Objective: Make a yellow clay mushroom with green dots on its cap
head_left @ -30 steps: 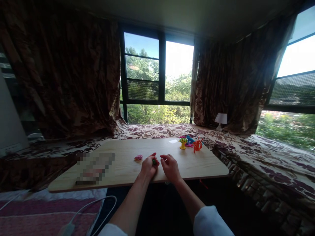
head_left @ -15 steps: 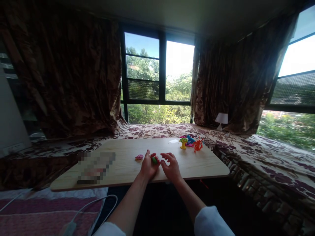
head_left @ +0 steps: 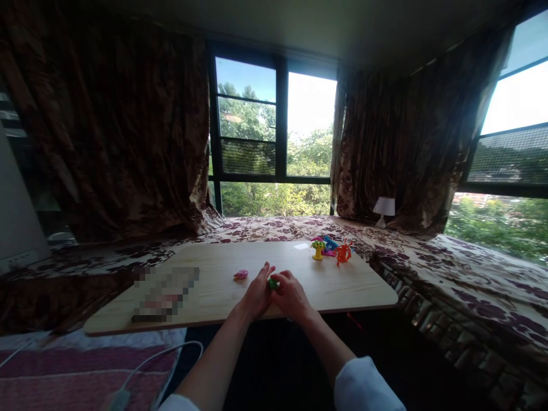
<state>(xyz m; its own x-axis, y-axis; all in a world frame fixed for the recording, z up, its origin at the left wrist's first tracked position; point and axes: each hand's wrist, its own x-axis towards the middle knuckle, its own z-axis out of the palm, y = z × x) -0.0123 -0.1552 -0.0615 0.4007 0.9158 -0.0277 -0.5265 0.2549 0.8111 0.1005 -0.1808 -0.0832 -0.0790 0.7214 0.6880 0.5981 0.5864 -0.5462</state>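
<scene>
A small green lump (head_left: 273, 283), perhaps modelling clay, is between my two hands just above the table's near edge. My left hand (head_left: 257, 292) cups it from the left, with some fingertips pointing up and forward. From the other side, the bent fingers of my right hand (head_left: 291, 295) pinch it. Fingers partly cover the lump, so its full shape is hidden. Left of my left hand, a small pink lumpy piece (head_left: 240, 274) lies on the pale wooden table (head_left: 214, 302).
At the table's back right stand a yellow-stemmed figure with a green top (head_left: 317, 250), a blue piece (head_left: 329, 244) with magenta parts, and an orange many-armed figure (head_left: 343, 253). Near them lies a white card (head_left: 301, 246). A blurred-out flat object (head_left: 166, 294) is on the left.
My right hand has moved left and closed on the green lump beside my left hand. The red bit seen in my left hand earlier is no longer visible.
</scene>
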